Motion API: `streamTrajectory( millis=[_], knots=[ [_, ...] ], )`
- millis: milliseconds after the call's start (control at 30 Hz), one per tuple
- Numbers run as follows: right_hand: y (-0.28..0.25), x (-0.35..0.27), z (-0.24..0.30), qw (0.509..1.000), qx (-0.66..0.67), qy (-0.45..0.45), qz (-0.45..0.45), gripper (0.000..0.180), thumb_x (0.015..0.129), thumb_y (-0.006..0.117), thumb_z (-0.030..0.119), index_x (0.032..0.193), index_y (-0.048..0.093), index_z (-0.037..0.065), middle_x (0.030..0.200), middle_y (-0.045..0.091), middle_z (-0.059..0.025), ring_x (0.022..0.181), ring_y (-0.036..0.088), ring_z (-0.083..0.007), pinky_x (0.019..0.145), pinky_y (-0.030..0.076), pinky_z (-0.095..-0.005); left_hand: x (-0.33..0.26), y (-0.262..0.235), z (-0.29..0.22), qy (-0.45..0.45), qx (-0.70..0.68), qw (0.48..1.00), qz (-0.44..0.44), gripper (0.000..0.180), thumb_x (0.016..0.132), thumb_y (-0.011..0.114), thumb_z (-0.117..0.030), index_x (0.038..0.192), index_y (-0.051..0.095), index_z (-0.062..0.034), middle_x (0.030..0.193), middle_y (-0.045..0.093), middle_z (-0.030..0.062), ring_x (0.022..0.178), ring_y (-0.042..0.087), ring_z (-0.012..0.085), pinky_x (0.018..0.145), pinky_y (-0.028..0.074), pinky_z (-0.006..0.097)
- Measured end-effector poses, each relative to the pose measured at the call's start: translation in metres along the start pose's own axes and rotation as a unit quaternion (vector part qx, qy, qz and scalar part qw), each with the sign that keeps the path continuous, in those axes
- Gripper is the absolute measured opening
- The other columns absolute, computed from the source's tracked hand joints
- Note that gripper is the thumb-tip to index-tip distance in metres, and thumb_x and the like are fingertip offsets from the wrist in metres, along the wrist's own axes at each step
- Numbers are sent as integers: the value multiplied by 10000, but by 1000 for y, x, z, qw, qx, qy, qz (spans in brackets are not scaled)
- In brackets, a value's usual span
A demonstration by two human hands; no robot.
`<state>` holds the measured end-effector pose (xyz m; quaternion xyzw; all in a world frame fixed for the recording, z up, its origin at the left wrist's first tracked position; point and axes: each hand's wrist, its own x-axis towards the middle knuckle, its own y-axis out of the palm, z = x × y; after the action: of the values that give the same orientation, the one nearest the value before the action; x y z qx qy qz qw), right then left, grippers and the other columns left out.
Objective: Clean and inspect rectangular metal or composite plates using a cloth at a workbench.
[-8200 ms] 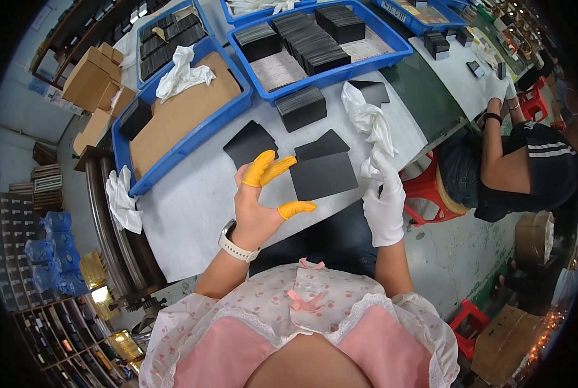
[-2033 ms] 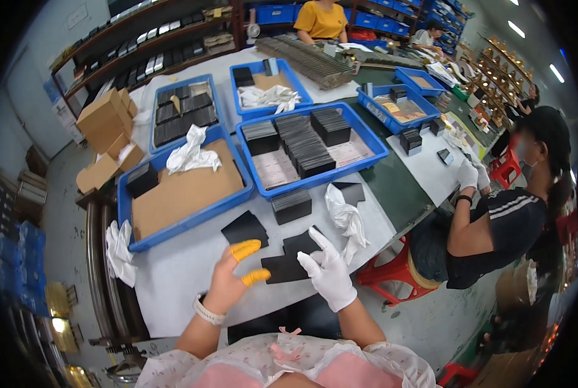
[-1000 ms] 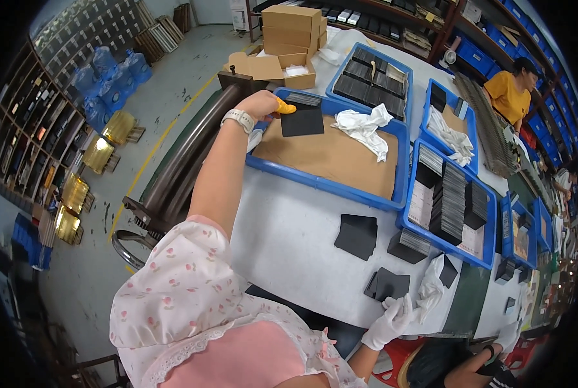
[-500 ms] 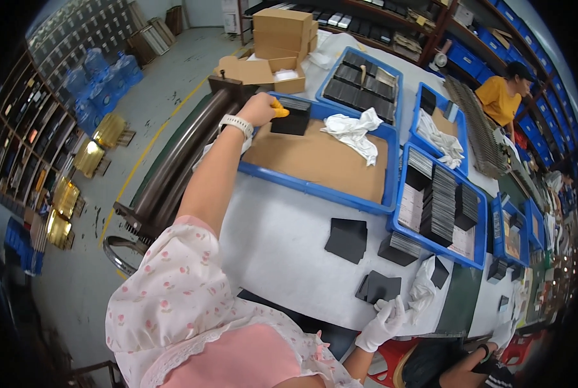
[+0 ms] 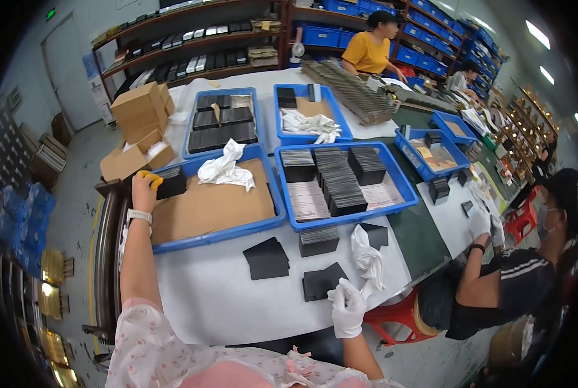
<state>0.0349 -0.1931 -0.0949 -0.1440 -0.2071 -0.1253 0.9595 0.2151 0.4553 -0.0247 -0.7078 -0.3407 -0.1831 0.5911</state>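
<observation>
Stack [image 5: 172, 183] nears tray [image 5: 222, 237] edge, cardboard [image 5: 214, 208] open; left fingers' [image 5: 153, 182] grip unclear; right fingers [image 5: 345, 290] curled.

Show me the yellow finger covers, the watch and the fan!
Yellow finger covers [image 5: 148, 179]: head view, on one cover.
Watch [image 5: 140, 215]: head view, on its pale strap.
Fan [image 5: 298, 50]: head view, on its round front.

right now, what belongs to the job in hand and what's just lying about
Likely in use: left hand, black stack beside it, blue tray holding it, gloved right hand, loose black cards
Seemingly lying about: cardboard boxes, blue jugs
</observation>
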Motion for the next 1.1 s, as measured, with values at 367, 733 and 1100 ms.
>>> streamTrajectory(
  millis=[367, 733, 1100],
  knots=[
    [-1, 2, 0, 998, -34, -46, 6, 368, 952, 702, -68, 1284, 671, 88, 738, 757, -76, 638, 750, -187, 598, 578, -326, -7, 43, -14, -35, -29, 998, -44, 525, 954, 825, -206, 1378, 650, 50, 1433, 596, 303, 1344, 560, 464, 1152, 464, 487],
    [-3, 7, 8, 998, -42, -40, 16, 326, 971, 674, -76, 1274, 671, 42, 811, 768, -94, 697, 766, -183, 642, 611, -318, 0, 46, -96, -343, 66, 930, 117, 924, 773, 958, -371, 1458, 496, 43, 1534, 467, 353, 1447, 443, 512, 1182, 457, 554],
    [-7, 7, 14, 996, -62, -63, 12, 357, 938, 697, -61, 1271, 653, 58, 719, 744, -35, 605, 721, -202, 597, 533, -365, 2, 65, -75, -337, 77, 934, 94, 833, 778, 949, -286, 1398, 522, 70, 1468, 524, 357, 1363, 536, 510, 1159, 478, 545]
  ],
)
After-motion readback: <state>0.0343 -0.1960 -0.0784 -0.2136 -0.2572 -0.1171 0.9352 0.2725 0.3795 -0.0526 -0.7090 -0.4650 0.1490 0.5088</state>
